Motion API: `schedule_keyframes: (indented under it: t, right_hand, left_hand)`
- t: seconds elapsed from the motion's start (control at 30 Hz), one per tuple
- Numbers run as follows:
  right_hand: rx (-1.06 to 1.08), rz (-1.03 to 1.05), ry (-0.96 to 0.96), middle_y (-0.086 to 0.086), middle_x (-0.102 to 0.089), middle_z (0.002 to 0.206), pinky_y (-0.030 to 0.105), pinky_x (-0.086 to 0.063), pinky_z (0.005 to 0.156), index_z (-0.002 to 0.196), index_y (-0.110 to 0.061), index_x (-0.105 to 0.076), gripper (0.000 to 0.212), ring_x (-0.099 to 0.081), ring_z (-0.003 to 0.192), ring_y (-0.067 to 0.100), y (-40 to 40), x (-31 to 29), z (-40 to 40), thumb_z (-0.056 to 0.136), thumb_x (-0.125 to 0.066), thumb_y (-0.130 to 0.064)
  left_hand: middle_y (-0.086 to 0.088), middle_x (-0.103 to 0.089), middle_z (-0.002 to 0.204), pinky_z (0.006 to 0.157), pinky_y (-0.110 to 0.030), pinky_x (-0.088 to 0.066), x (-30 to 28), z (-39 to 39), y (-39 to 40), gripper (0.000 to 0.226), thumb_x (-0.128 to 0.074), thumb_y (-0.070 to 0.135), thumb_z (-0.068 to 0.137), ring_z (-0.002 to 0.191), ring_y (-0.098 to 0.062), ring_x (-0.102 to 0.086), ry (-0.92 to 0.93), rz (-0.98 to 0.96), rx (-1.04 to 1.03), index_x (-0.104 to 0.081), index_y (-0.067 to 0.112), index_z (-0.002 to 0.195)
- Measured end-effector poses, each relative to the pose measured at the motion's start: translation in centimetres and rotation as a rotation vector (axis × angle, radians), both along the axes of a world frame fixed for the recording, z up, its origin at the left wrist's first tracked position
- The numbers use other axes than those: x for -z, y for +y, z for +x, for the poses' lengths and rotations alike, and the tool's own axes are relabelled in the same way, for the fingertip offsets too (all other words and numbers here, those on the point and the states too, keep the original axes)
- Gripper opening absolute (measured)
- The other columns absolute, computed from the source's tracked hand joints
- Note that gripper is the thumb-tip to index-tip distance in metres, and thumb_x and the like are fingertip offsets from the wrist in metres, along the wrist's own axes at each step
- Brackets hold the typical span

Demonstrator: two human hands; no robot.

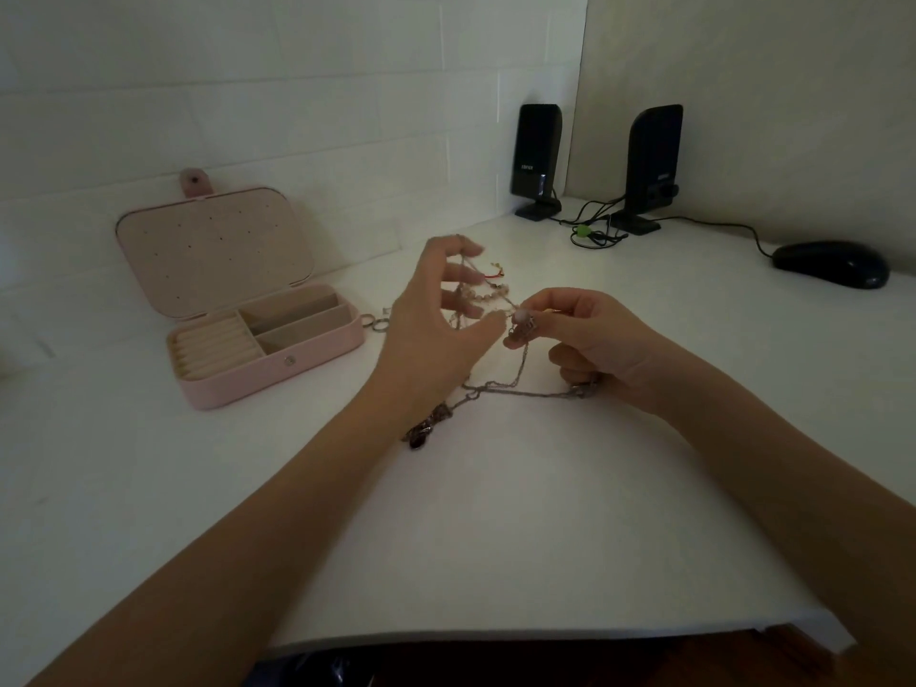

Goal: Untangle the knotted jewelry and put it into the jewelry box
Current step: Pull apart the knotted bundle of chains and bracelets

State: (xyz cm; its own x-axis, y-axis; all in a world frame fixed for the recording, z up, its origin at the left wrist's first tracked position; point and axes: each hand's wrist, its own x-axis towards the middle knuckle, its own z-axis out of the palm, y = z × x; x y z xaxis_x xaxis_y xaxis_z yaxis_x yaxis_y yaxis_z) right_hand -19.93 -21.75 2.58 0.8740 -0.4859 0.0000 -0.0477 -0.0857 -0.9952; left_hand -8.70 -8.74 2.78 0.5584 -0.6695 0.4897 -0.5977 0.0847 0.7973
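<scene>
Tangle of thin silver-tone and beaded chains (488, 309) is held up off the white worktop (495, 513), strung between both hands, probably so the strands hang apart and the knot can be read. Left hand (436, 329) is raised, palm turned inward, fingers spread and lightly curled with strands draped over them; looks like thumb and a fingertip nip a strand, but it's too small to be sure. Right hand (590, 339) pinches a small pale bead or charm at the knot between thumb and forefinger, lower fingers curled round a chain end near the worktop. One long chain runs slack from there across to a dark clump (421, 431) lying on the worktop under the left wrist. Pink rectangular jewellery box (267, 339) sits open to the left, lid back, compartments look empty; small silver rings (376, 322) just beside its right end. Untangling in progress, nothing boxed yet. Two black speakers (538, 161) and a black mouse (832, 264) at the back right, well apart.
</scene>
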Motion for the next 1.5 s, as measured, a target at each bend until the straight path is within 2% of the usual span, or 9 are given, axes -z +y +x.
schedule_keyframes:
  t: [0.1, 0.2, 0.3, 0.5, 0.63, 0.9, 1.1, 1.2, 1.5]
  right_hand:
    - [0.015, 0.023, -0.029, 0.003, -0.073, 0.083, 0.024, -0.012, 0.046, 0.081, -0.016, -0.063, 0.008, -0.019, 0.038, 0.006, -0.1, -0.1, -0.1, 0.084, -0.067, -0.022]
    - [0.040, 0.028, -0.035, 0.003, -0.073, 0.081, 0.028, -0.010, 0.050, 0.079, -0.017, -0.061, 0.010, -0.018, 0.039, 0.007, -0.1, -0.2, -0.1, 0.082, -0.068, -0.023]
    - [0.049, 0.015, -0.035, 0.001, -0.072, 0.075, 0.026, -0.011, 0.048, 0.080, -0.016, -0.057, 0.012, -0.018, 0.039, 0.007, -0.1, -0.1, -0.1, 0.087, -0.066, -0.019]
    - [0.066, 0.005, -0.051, -0.004, -0.052, 0.053, 0.018, -0.015, 0.040, 0.087, -0.010, -0.056, 0.010, -0.021, 0.037, 0.006, -0.2, 0.1, 0.0, 0.091, -0.062, -0.016]
    - [0.025, -0.033, -0.059, 0.006, -0.070, 0.081, 0.020, -0.018, 0.042, 0.085, -0.013, -0.060, 0.012, -0.023, 0.040, 0.008, -0.1, 0.1, 0.1, 0.089, -0.063, -0.024]
    - [0.130, -0.219, 0.010, -0.001, -0.072, 0.080, 0.020, -0.038, 0.046, 0.087, -0.010, -0.066, 0.016, -0.058, 0.055, 0.010, -0.7, 0.4, -0.1, 0.086, -0.068, -0.026]
    - [0.131, -0.455, -0.028, -0.011, -0.069, 0.093, 0.003, -0.042, 0.065, 0.094, -0.025, -0.068, 0.010, -0.060, 0.079, 0.004, -0.2, 0.8, 0.1, 0.087, -0.068, -0.031]
    - [0.068, -0.367, -0.143, -0.008, -0.070, 0.095, 0.011, -0.047, 0.068, 0.110, -0.028, -0.067, 0.022, -0.064, 0.080, 0.007, 0.1, 0.3, -0.1, 0.088, -0.065, -0.029]
    - [0.031, -0.251, -0.147, 0.006, -0.068, 0.074, 0.016, -0.052, 0.062, 0.094, 0.002, -0.066, 0.009, -0.062, 0.061, 0.007, 0.4, 0.1, 0.0, 0.086, -0.065, -0.001]
  left_hand:
    - [0.009, -0.071, 0.091, 0.078, -0.032, -0.054, 0.0, -0.6, -0.2, 0.015, -0.062, 0.030, 0.074, 0.084, -0.007, -0.065, 0.183, -0.057, 0.019, -0.070, 0.028, 0.085]
    - [-0.001, -0.070, 0.069, 0.073, -0.042, -0.052, 0.2, 0.0, -0.1, 0.030, -0.056, 0.040, 0.081, 0.070, -0.015, -0.063, 0.170, -0.149, -0.241, -0.069, 0.025, 0.059]
    - [0.009, -0.061, 0.069, 0.064, -0.028, -0.049, 0.2, -0.1, 0.1, 0.022, -0.068, 0.037, 0.083, 0.069, -0.008, -0.058, -0.054, -0.157, -0.199, -0.060, 0.023, 0.068]
    - [0.007, -0.070, 0.081, 0.067, -0.026, -0.056, 0.9, -0.8, -0.8, 0.023, -0.082, 0.013, 0.072, 0.076, -0.008, -0.066, -0.087, -0.018, 0.049, -0.067, 0.016, 0.090]
    - [0.006, -0.070, 0.078, 0.069, -0.021, -0.055, 0.9, 0.1, -0.7, 0.010, -0.073, 0.009, 0.082, 0.076, -0.010, -0.067, -0.043, -0.042, 0.008, -0.067, 0.017, 0.083]
    - [-0.002, -0.070, 0.065, 0.072, -0.029, -0.057, -0.9, 1.5, -0.6, 0.011, -0.044, 0.008, 0.100, 0.075, -0.018, -0.072, 0.726, -0.301, 0.055, -0.046, 0.011, 0.090]
    - [-0.003, -0.072, 0.069, 0.048, -0.024, -0.051, -0.8, 1.0, 0.2, 0.005, -0.060, 0.014, 0.093, 0.055, -0.015, -0.065, 0.414, -0.150, 0.087, -0.055, 0.012, 0.092]
    - [-0.004, -0.071, 0.066, 0.042, -0.022, -0.043, -0.3, 0.4, -0.1, 0.016, -0.064, 0.016, 0.091, 0.050, -0.014, -0.061, 0.349, -0.016, 0.153, -0.050, 0.010, 0.097]
    - [0.003, -0.065, 0.061, 0.043, -0.022, -0.040, 0.6, 0.6, -0.6, 0.024, -0.060, 0.027, 0.093, 0.046, -0.010, -0.052, 0.315, 0.176, 0.186, -0.048, 0.011, 0.106]
